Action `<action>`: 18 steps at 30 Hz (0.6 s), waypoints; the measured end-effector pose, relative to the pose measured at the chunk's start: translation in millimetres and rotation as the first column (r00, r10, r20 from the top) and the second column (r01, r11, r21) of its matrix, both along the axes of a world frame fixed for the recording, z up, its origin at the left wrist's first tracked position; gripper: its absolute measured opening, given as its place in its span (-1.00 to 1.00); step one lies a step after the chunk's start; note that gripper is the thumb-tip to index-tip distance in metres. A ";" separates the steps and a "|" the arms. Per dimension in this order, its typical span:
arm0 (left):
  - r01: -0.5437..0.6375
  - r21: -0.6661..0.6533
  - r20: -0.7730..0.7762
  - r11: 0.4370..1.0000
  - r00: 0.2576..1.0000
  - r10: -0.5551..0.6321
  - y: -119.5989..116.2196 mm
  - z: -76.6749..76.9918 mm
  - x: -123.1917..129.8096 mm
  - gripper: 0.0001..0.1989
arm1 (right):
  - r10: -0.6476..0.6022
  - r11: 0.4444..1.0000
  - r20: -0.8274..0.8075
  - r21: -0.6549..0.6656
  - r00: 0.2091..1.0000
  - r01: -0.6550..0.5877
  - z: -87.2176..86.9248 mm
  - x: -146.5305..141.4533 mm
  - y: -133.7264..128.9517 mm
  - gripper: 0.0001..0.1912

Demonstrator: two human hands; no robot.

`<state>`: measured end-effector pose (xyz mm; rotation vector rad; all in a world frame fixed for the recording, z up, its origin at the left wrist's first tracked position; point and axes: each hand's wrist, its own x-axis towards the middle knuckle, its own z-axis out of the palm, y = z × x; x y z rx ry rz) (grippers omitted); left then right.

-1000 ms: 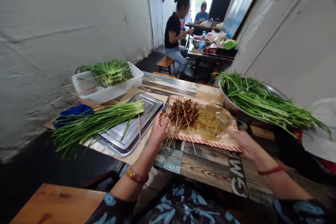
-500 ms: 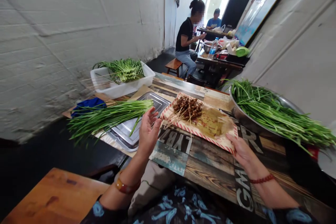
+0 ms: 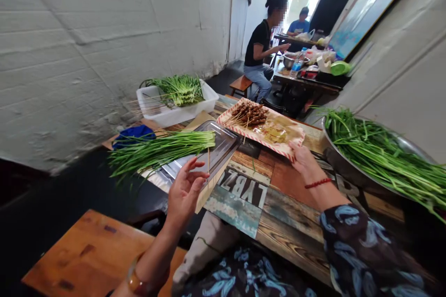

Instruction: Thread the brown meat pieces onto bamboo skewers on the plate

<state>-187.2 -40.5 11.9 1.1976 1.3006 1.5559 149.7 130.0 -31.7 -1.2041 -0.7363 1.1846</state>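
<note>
My right hand (image 3: 304, 161) grips the near right corner of a tray lined with red-striped paper (image 3: 226, 112). Several meat skewers (image 3: 249, 115) are heaped at the tray's left end, and brown, oily liquid lies on the paper at its right. Over the near edge of a metal lid-like tray (image 3: 223, 138), my left hand (image 3: 186, 190) hovers with its fingers apart. A thin wooden stick (image 3: 208, 160) shows close to its fingertips; whether they touch it I cannot tell. A bunch of long green stalks (image 3: 167, 148) lies across the metal tray, roots off to the left.
A white plastic tub (image 3: 177, 113) with greens and sticks stands at the back left, beside a blue cloth (image 3: 134, 135). To the right is a big metal bowl (image 3: 331, 141) of green stalks. A wooden stool (image 3: 97, 250) is at lower left. Two people sit farther back.
The paper-lined tray has been pushed away from me by my right hand. My left hand has dropped lower and nearer to me. The camera view has turned slightly left.
</note>
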 end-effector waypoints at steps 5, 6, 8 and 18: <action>-0.052 0.009 0.002 0.999 0.999 0.052 -7.7 -5.1 -17.3 -0.45 | 0.007 0.999 0.041 -0.048 0.999 -0.005 -10.8 -8.8 29.8 -0.84; -0.066 0.015 0.003 0.998 0.998 0.066 -8.1 -6.6 -20.8 -0.45 | 0.019 0.998 0.055 -0.061 0.998 -0.015 -12.4 -10.9 34.1 -0.84; -0.093 0.026 0.001 0.995 0.996 0.093 -7.4 -9.9 -28.0 -0.45 | 0.052 0.995 0.086 -0.087 0.995 -0.044 -15.1 -15.2 42.1 -0.86; -0.164 0.077 -0.003 0.983 0.986 0.165 9.2 -14.5 -54.8 -0.46 | 0.159 0.982 0.375 -0.158 0.913 -0.106 -26.0 -33.5 72.3 -0.83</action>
